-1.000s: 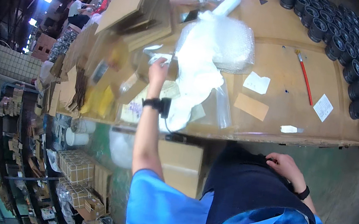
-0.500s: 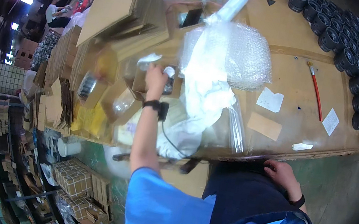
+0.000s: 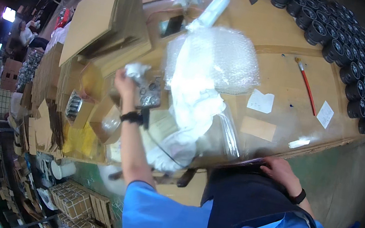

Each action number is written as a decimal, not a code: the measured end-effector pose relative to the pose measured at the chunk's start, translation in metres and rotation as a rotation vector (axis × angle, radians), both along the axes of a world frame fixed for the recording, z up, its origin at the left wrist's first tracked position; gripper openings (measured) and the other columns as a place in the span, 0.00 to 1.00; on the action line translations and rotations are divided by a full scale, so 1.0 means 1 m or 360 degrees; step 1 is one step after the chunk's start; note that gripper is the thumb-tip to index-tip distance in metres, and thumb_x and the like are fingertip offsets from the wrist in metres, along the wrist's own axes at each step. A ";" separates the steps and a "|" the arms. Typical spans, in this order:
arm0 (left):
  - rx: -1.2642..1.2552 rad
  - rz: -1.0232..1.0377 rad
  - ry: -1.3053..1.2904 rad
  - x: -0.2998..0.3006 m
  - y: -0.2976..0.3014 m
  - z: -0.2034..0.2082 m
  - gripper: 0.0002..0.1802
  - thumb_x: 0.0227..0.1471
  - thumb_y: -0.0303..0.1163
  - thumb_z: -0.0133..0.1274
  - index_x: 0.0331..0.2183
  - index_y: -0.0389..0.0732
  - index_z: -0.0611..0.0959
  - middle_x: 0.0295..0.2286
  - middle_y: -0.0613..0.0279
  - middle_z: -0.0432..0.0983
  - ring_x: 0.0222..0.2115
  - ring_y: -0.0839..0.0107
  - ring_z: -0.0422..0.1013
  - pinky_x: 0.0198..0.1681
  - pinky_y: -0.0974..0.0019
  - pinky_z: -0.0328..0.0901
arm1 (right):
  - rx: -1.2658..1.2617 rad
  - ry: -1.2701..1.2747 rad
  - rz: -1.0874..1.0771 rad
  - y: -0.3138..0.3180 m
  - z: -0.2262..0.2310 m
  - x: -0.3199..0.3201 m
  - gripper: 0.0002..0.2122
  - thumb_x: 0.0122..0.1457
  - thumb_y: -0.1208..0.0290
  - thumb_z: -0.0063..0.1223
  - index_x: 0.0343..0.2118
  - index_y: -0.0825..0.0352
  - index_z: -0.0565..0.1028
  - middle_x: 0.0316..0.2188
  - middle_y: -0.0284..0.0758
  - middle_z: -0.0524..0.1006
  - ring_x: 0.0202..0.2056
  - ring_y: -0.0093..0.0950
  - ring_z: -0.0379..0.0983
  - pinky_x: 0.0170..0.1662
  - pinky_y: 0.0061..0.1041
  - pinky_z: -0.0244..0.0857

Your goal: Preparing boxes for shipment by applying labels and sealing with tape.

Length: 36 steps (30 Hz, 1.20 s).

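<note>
My left hand reaches over the left half of the table. Its fingers are closed on a crumpled white wad, blurred, paper or cloth I cannot tell. Just right of the wad, a small open box holds several small round, ring-like pieces. A cardboard box with clear plastic inside stands below the hand. My right hand rests at the table's front edge by my lap, fingers loosely extended and holding nothing that shows.
Stacked flat cardboard rises at the far left. White crumpled sheeting lies over bubble wrap mid-table. Rightward are a red-handled brush, paper slips and rows of black round parts. A person sits far back left.
My left hand has moved left with the white wad, uncovering the ring-like pieces in the small box. My right hand stays at the table edge. The whole view has shifted slightly.
</note>
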<state>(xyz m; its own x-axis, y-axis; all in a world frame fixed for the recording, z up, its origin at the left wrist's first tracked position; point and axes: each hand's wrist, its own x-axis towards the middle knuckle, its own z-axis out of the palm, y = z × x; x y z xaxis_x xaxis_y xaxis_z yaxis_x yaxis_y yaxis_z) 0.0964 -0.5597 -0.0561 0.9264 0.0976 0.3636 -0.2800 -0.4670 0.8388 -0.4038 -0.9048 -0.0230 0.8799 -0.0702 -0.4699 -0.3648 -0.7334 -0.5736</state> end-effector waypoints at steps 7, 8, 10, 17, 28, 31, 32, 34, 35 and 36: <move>-0.1194 -0.0566 0.0557 -0.109 -0.078 0.100 0.11 0.49 0.21 0.53 0.38 0.37 0.76 0.35 0.62 0.75 0.36 0.73 0.72 0.37 0.72 0.68 | 0.0091 0.0045 -0.0132 -0.004 0.010 -0.003 0.11 0.52 0.65 0.53 0.38 0.61 0.74 0.31 0.42 0.76 0.34 0.42 0.73 0.38 0.38 0.67; -0.1265 -0.0567 0.0681 -0.123 -0.087 0.107 0.12 0.50 0.22 0.53 0.39 0.37 0.76 0.36 0.63 0.75 0.37 0.72 0.71 0.37 0.71 0.68 | 0.0077 -0.0005 -0.0100 -0.004 0.008 -0.003 0.11 0.53 0.64 0.52 0.38 0.60 0.74 0.31 0.41 0.76 0.34 0.41 0.73 0.37 0.38 0.67; -0.1192 -0.0720 0.0804 -0.144 -0.101 0.103 0.14 0.50 0.24 0.53 0.42 0.39 0.75 0.38 0.64 0.74 0.38 0.73 0.71 0.40 0.71 0.67 | 0.0061 -0.0046 -0.0112 -0.006 0.004 -0.002 0.10 0.53 0.64 0.52 0.37 0.60 0.74 0.31 0.41 0.76 0.34 0.41 0.73 0.37 0.37 0.67; 0.0600 -0.0842 -0.0212 -0.223 -0.127 0.056 0.26 0.48 0.25 0.55 0.50 0.34 0.70 0.50 0.46 0.66 0.52 0.54 0.60 0.57 0.57 0.52 | -0.0039 0.0008 -0.0137 -0.023 -0.009 -0.037 0.14 0.54 0.61 0.50 0.42 0.60 0.74 0.35 0.41 0.76 0.39 0.41 0.73 0.41 0.37 0.67; 0.0782 -0.2706 0.1163 -0.481 -0.315 0.078 0.16 0.53 0.30 0.52 0.45 0.38 0.77 0.37 0.53 0.76 0.38 0.67 0.74 0.41 0.68 0.67 | -0.0025 -0.0243 -0.0582 -0.084 -0.027 -0.183 0.13 0.51 0.61 0.52 0.36 0.62 0.76 0.30 0.41 0.77 0.35 0.42 0.74 0.35 0.40 0.67; 0.0850 -0.2872 0.1035 -0.563 -0.380 0.058 0.15 0.54 0.31 0.51 0.44 0.38 0.77 0.36 0.54 0.77 0.36 0.69 0.74 0.39 0.70 0.68 | -0.0044 -0.0333 -0.0660 -0.124 -0.034 -0.255 0.15 0.53 0.60 0.50 0.41 0.61 0.74 0.31 0.43 0.77 0.35 0.42 0.74 0.36 0.41 0.67; 0.0879 -0.2882 0.1002 -0.592 -0.405 0.054 0.15 0.54 0.31 0.51 0.44 0.38 0.77 0.36 0.54 0.77 0.36 0.69 0.74 0.39 0.70 0.68 | -0.0049 -0.0365 -0.0680 -0.140 -0.034 -0.286 0.15 0.53 0.60 0.50 0.41 0.61 0.74 0.31 0.43 0.77 0.35 0.42 0.74 0.36 0.41 0.67; 0.0666 -0.3224 0.1053 -0.642 -0.459 0.049 0.14 0.55 0.29 0.49 0.44 0.39 0.77 0.37 0.56 0.77 0.37 0.73 0.74 0.38 0.72 0.67 | -0.0168 -0.0199 -0.0804 -0.169 -0.026 -0.338 0.16 0.53 0.58 0.51 0.42 0.60 0.74 0.30 0.42 0.77 0.34 0.42 0.74 0.36 0.40 0.68; 0.0698 -0.3238 0.1030 -0.663 -0.482 0.046 0.14 0.55 0.29 0.49 0.44 0.39 0.77 0.37 0.56 0.77 0.37 0.73 0.74 0.38 0.72 0.67 | -0.0168 -0.0225 -0.0828 -0.175 -0.022 -0.358 0.16 0.53 0.58 0.51 0.42 0.60 0.74 0.30 0.42 0.77 0.34 0.42 0.74 0.36 0.40 0.68; 0.0718 -0.3272 0.1267 -0.687 -0.509 0.044 0.13 0.55 0.29 0.49 0.44 0.39 0.77 0.35 0.57 0.77 0.36 0.73 0.73 0.38 0.72 0.67 | -0.0145 -0.0126 -0.1031 -0.189 -0.010 -0.382 0.16 0.53 0.57 0.51 0.43 0.59 0.74 0.29 0.42 0.77 0.34 0.42 0.74 0.36 0.40 0.68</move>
<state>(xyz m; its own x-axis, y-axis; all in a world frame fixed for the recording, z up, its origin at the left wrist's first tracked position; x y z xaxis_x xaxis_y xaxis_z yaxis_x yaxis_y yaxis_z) -0.5911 -1.0687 -0.0125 -0.4493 -0.8410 -0.3016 -0.2474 -0.2073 0.9465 -0.7855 -1.0941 -0.0335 0.6780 -0.6335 -0.3728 -0.7080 -0.4265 -0.5629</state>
